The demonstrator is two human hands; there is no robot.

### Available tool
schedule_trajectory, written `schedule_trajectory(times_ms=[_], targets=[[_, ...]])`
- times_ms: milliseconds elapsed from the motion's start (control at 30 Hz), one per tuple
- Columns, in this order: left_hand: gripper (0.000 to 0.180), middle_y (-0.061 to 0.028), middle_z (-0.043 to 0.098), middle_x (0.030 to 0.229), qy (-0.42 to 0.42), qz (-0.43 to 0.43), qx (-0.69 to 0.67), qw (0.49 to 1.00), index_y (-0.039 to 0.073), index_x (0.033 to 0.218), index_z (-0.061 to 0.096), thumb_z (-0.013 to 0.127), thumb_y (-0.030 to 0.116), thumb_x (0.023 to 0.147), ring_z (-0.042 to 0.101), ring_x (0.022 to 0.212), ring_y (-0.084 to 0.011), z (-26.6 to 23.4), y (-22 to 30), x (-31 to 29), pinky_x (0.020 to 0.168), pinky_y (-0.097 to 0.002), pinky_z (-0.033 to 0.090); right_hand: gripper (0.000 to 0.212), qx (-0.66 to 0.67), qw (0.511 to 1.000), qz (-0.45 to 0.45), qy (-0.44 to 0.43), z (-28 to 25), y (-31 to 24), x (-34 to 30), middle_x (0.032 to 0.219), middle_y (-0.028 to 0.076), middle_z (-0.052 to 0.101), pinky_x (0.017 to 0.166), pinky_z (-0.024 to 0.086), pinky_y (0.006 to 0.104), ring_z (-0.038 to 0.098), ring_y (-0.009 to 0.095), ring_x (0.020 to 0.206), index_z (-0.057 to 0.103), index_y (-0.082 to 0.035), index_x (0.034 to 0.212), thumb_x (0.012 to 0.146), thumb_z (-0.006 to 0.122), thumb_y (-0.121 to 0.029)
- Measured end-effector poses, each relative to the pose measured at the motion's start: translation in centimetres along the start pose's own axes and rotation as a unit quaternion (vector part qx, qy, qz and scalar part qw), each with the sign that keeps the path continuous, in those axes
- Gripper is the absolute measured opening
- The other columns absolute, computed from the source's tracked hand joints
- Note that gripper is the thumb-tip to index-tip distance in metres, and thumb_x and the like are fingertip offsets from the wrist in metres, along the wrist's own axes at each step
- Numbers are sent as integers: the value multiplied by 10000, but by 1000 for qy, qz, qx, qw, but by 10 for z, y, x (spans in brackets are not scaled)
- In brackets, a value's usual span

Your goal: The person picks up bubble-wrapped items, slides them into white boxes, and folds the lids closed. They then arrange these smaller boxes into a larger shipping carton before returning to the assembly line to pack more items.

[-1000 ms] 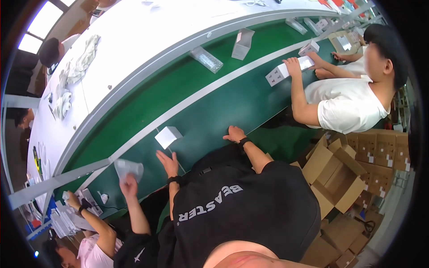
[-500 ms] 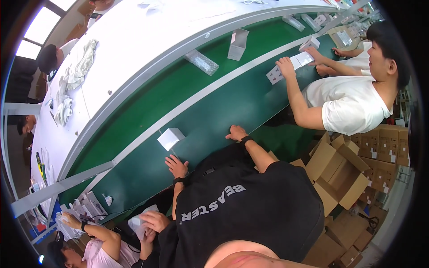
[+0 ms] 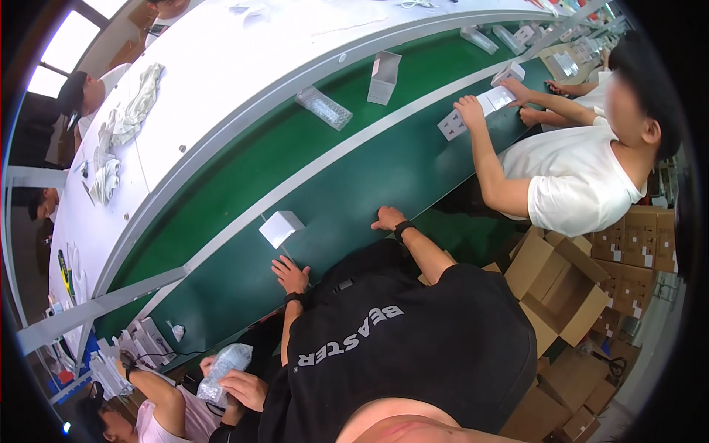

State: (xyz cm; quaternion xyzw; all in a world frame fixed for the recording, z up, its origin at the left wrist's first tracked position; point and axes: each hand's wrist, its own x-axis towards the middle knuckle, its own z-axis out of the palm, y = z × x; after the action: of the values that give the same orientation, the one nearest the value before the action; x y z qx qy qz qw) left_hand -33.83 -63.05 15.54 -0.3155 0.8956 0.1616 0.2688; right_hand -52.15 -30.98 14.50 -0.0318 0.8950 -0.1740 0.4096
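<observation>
On green worktop [image 3: 347, 196]; left hand [image 3: 290, 275] spread near white box [image 3: 281, 229]; right hand [image 3: 387, 219] palm-down, fingers loose; both hands empty

We count two hands on the wearer, one left hand [image 3: 292, 277] and one right hand [image 3: 388, 219], with two black wristbands [image 3: 294, 297]. We record one white box [image 3: 279, 229] near the left. On the green strip [image 3: 236, 170] we find one open box [image 3: 383, 77] and at least three clear packets [image 3: 323, 108]. We note one large open carton [image 3: 535, 269]; the stacked cartons [image 3: 609, 240] we cannot count exactly.
</observation>
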Motion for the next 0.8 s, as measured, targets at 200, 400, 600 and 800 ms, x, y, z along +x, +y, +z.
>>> schedule_trajectory(times_ms=[200, 400, 600, 800], targets=[[1096, -238, -30, 1612, 12, 10, 2, 1000, 69, 1555, 18, 736, 457, 824, 21, 1478, -456, 0, -5, 3, 1107, -619, 269, 641, -2, 1000, -20, -13, -4, 2, 4, 1090, 255, 662, 889, 507, 473, 624, 419, 1042, 602, 43, 1122, 750, 809, -436], [1100, -245, -22, 1609, 13, 13, 2, 1000, 69, 1556, 17, 732, 468, 821, 29, 1476, -462, 5, -7, -1, 1103, -618, 277, 526, -19, 999, -17, -29, 0, 4, 11, 1074, 202, 685, 882, 520, 451, 643, 375, 1034, 685, -7, 1034, 736, 819, -420], [1107, -255, -14, 1606, 12, 13, 1, 1000, 73, 1556, 12, 733, 474, 818, 35, 1473, -468, 9, -4, 2, 1098, -621, 282, 507, -20, 999, -3, -49, -6, 6, 12, 1073, 186, 693, 871, 527, 441, 650, 360, 1034, 706, -22, 1024, 727, 826, -414], [1085, -264, 23, 1602, 34, 41, -11, 999, 66, 1556, 57, 745, 446, 807, 69, 1465, -481, 6, 1, -4, 1115, -587, 284, 517, -57, 994, -76, -61, -15, 20, 14, 951, 204, 698, 804, 532, 441, 665, 375, 911, 681, 25, 926, 786, 757, -467]])
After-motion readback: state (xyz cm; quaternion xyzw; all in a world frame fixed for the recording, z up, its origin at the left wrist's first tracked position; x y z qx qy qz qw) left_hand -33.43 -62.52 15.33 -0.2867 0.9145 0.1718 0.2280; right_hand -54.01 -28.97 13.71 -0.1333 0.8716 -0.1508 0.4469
